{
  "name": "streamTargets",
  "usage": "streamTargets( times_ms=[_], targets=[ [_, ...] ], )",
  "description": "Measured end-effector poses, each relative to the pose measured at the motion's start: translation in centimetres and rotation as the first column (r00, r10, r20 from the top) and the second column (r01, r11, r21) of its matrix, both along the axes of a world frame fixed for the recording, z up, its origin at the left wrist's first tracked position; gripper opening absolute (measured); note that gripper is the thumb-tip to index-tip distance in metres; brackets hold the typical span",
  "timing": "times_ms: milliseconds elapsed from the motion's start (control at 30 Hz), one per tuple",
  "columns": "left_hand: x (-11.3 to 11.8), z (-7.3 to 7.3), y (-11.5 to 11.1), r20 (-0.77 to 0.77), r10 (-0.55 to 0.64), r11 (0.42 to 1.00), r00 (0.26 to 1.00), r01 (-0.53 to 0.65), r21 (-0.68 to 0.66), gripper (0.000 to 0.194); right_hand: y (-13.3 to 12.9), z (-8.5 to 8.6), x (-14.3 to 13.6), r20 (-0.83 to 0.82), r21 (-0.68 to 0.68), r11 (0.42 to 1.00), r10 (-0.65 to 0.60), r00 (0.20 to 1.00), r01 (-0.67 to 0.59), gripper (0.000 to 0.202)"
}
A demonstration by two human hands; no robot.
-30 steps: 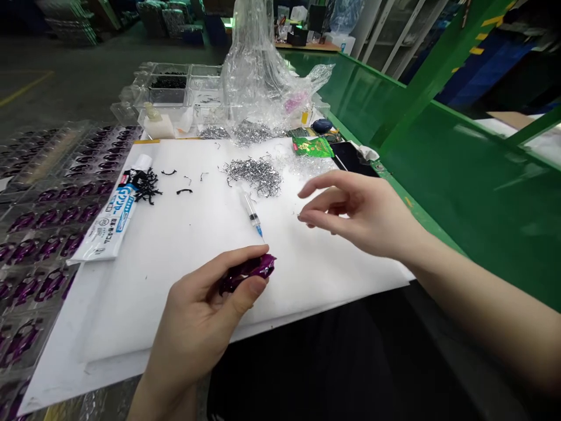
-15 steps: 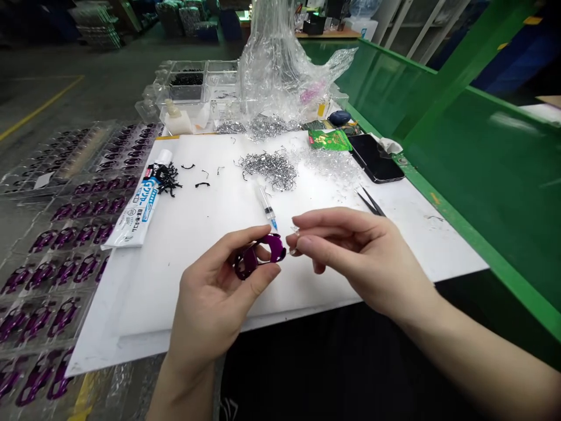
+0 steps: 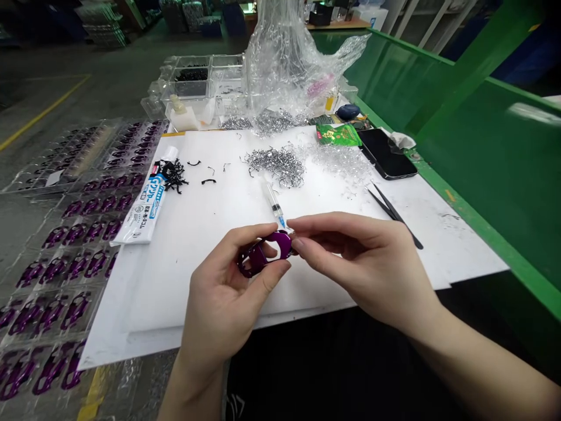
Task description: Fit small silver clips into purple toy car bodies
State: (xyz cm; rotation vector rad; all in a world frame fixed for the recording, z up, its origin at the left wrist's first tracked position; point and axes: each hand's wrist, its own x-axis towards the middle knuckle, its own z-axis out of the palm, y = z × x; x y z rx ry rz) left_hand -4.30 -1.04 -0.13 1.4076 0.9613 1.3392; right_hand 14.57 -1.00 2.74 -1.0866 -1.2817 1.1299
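Observation:
Between thumb and fingers, my left hand (image 3: 228, 286) grips a purple car-shaped shell (image 3: 258, 257) above the white work sheet. My right hand (image 3: 359, 251) is closed, its thumb and fingertips at the right end of the shell; a small clear piece in that pinch is mostly hidden. Just beyond the fingertips lies a syringe (image 3: 274, 204) with a blue tip. Farther back is a pile of small silvery parts (image 3: 280, 166), with clear bits (image 3: 335, 161) to its right. Black tweezers (image 3: 394, 215) rest right of my right hand.
A white and blue tube (image 3: 142, 210) and black parts (image 3: 174, 175) lie at the left. Trays of purple shells (image 3: 55, 266) fill the far left. A phone (image 3: 388, 153), a green packet (image 3: 339, 135) and plastic wrap (image 3: 280, 58) are toward the back. A green rail (image 3: 473, 219) borders the right.
My right fingertips have moved left against the shell, closing the small gap and covering most of the clear piece. The view has shifted slightly, showing more of the tweezers.

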Motion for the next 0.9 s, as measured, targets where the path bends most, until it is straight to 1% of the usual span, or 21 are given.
streamTargets(
  times_ms=[100, 200, 367, 433, 533, 667, 733, 833, 900],
  targets=[
    [-0.1, 0.0, 0.0, -0.002, -0.025, 1.000, 1.000, 0.025, -0.019, 0.037, 0.3, 0.0, 0.3, 0.099, 0.025, 0.995, 0.093, 0.991, -0.096, 0.024],
    [-0.2, 0.0, -0.1, 0.006, -0.036, 0.999, 0.999, 0.036, -0.026, 0.035, 0.5, 0.1, 0.7, 0.153, 0.071, 0.980, 0.173, 0.973, -0.185, 0.026],
    [-0.5, -0.1, -0.2, 0.017, -0.067, 0.996, 0.998, 0.068, -0.060, 0.033, 0.6, 0.3, 1.0, 0.090, 0.068, 0.983, 0.164, 0.982, -0.171, 0.036],
    [-0.6, -0.1, -0.3, 0.029, -0.090, 0.993, 0.996, 0.092, -0.079, 0.033, 0.8, 0.5, 1.2, 0.069, 0.048, 0.981, 0.182, 0.981, -0.186, 0.034],
    [-0.8, 0.0, -0.3, 0.027, -0.107, 0.989, 0.994, 0.109, -0.098, 0.034, 1.2, 0.8, 1.7, 0.057, -0.009, 0.971, 0.240, 0.969, -0.240, 0.030],
    [-0.8, 0.2, -0.4, 0.022, -0.127, 0.985, 0.992, 0.128, -0.114, 0.035, 1.7, 0.8, 2.1, -0.023, -0.110, 0.944, 0.311, 0.950, -0.311, 0.029],
    [-0.7, 0.2, -0.4, 0.022, -0.125, 0.986, 0.992, 0.126, -0.107, 0.035, 1.7, 0.7, 2.1, -0.045, -0.146, 0.941, 0.303, 0.952, -0.306, 0.031],
    [-0.6, 0.0, -0.4, 0.034, -0.130, 0.986, 0.991, 0.133, -0.097, 0.033, 1.7, 0.6, 2.1, -0.008, -0.168, 0.946, 0.281, 0.960, -0.279, 0.027],
    [-0.5, -0.1, -0.5, 0.043, -0.143, 0.984, 0.989, 0.146, -0.098, 0.031, 1.7, 0.6, 2.1, -0.005, -0.196, 0.939, 0.287, 0.958, -0.282, 0.026]
  ],
)
